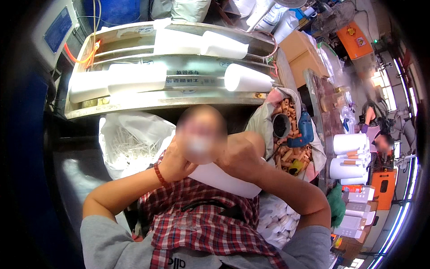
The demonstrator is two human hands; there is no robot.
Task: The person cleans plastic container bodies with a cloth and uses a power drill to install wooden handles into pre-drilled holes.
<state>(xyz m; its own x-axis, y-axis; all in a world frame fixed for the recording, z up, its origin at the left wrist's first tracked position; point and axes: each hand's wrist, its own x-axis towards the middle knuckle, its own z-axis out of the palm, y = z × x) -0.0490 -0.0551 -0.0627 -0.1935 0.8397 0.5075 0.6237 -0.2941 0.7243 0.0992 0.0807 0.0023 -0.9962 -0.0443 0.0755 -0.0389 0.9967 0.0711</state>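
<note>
A white tapered tube [230, 180] lies slantwise across my lap, its wider end toward the lower right. My left hand [174, 158], with a red bead bracelet at the wrist, is closed at the tube's upper left end. Curled fingers of my right hand [241, 154] grip the same end from the other side. A round blurred patch covers the space between my hands, so that end of the tube and most fingertips are hidden. In front of me, several similar white tubes [136, 77] rest on metal rods over a long trough [134, 101].
A bag of thin white sticks [130, 143] stands left of my hands. On the right, a sack of short brown tubes [286, 154] holds a blue power drill [305, 127]. Several white cylinders [349, 143] stand farther right, where a person [371, 127] is seen.
</note>
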